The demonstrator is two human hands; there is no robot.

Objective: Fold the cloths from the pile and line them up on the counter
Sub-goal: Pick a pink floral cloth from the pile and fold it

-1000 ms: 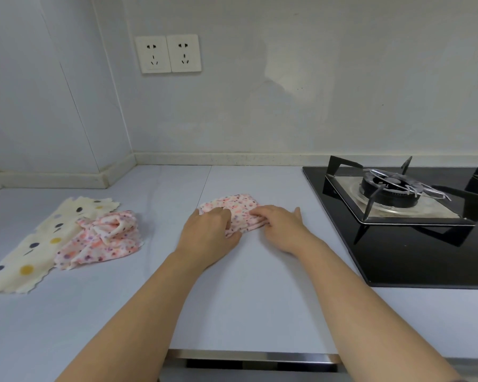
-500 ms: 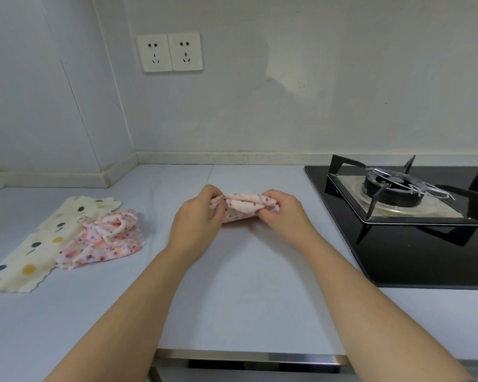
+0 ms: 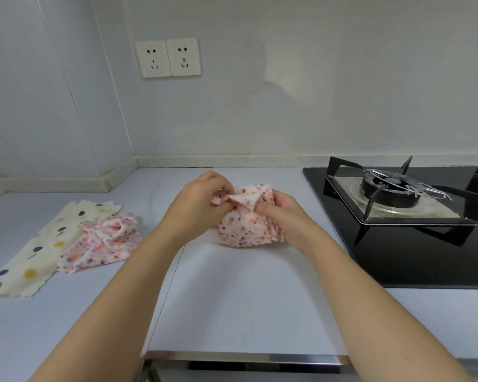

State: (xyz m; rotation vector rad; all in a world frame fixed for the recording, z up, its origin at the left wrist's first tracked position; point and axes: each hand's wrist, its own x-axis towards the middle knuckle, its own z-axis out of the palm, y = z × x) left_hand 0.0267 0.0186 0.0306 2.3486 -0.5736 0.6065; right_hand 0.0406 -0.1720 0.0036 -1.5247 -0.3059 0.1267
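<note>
A pink floral cloth (image 3: 243,227) hangs bunched between my hands, just above the middle of the pale counter (image 3: 232,304). My left hand (image 3: 198,205) pinches its upper left edge, and my right hand (image 3: 284,213) grips its right side, with a folded flap between them. The pile sits at the left: a second crumpled pink floral cloth (image 3: 102,241) lies on a cream cloth with coloured dots (image 3: 39,249), which is spread flat.
A black gas hob (image 3: 414,244) with a burner and metal pan supports (image 3: 392,194) fills the right side. The wall behind carries two sockets (image 3: 167,58). The counter's front edge (image 3: 246,357) runs below my forearms.
The floral cloth lay flat under both hands a second ago. My hands have lifted it off the counter and opened it so that it hangs lower and wider.
</note>
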